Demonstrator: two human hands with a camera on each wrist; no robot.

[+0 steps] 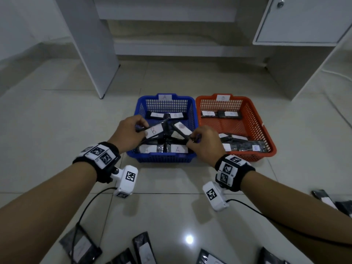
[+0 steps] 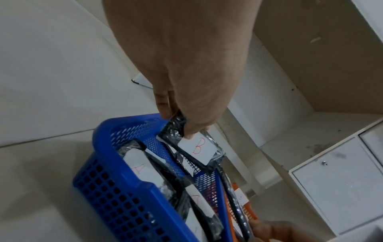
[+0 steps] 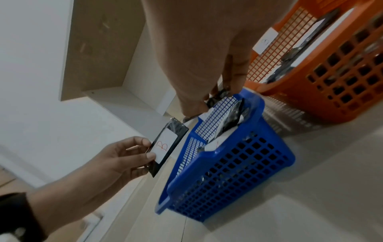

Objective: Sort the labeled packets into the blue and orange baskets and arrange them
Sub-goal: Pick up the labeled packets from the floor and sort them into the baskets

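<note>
The blue basket (image 1: pixel 162 156), tagged A, holds several black packets with A labels. To its right stands the orange basket (image 1: pixel 257 121), tagged B, with several B packets. Above the blue basket's left side my left hand (image 1: pixel 142 126) pinches a black packet labelled B (image 1: pixel 153 131); the left wrist view shows the thumb on the label's edge (image 2: pixel 199 149). Over the basket's right side my right hand (image 1: pixel 192 139) pinches the end of another black packet (image 1: pixel 182 128) whose label is smudged. In the right wrist view its fingers (image 3: pixel 236 73) grip crinkled black plastic (image 3: pixel 219 95).
Several loose packets lie on the tiled floor near me (image 1: pixel 144 248) and at the right edge (image 1: pixel 331 202). A white furniture panel (image 1: pixel 95 54) stands behind the baskets at left, a white cabinet (image 1: pixel 304 20) at back right. Wrist camera cables trail over the floor.
</note>
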